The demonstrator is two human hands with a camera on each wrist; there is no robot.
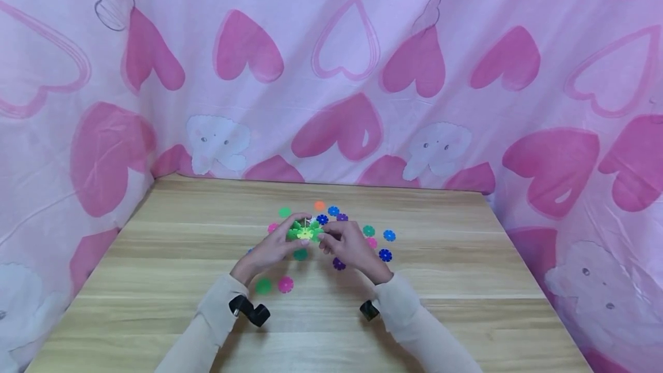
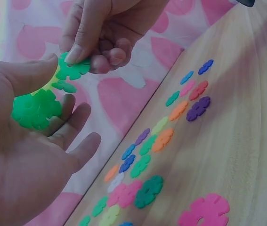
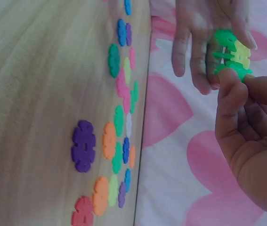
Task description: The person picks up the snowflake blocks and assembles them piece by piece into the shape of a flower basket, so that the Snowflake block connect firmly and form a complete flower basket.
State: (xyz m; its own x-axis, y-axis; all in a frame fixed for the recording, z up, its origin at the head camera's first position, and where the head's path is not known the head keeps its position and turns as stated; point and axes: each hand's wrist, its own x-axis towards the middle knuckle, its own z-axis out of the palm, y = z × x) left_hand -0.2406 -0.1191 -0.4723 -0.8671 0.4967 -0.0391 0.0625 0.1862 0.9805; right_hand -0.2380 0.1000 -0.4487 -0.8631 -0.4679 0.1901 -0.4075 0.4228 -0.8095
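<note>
Above the table, my left hand [image 1: 266, 249] holds a small cluster of interlocking snowflake discs [image 1: 304, 233] between thumb and fingers. Green discs [image 2: 36, 109] stand around a yellow disc [image 3: 242, 54] in that cluster. From the other side, my right hand [image 1: 353, 244] pinches a green disc [image 2: 73, 69] at the cluster's edge with thumb and index finger. Whether that disc's slot is fully engaged cannot be told. In the left wrist view, the remaining left fingers extend loosely behind the cluster. The right hand's other fingers are curled in.
Loose snowflake discs lie spread on the wooden table [image 1: 440, 315] beneath and around the hands, including a pink disc [image 1: 286, 285], a purple disc [image 3: 84, 146] and an orange disc [image 1: 319, 205]. A pink heart-patterned curtain [image 1: 331, 73] hangs along the table's back and sides.
</note>
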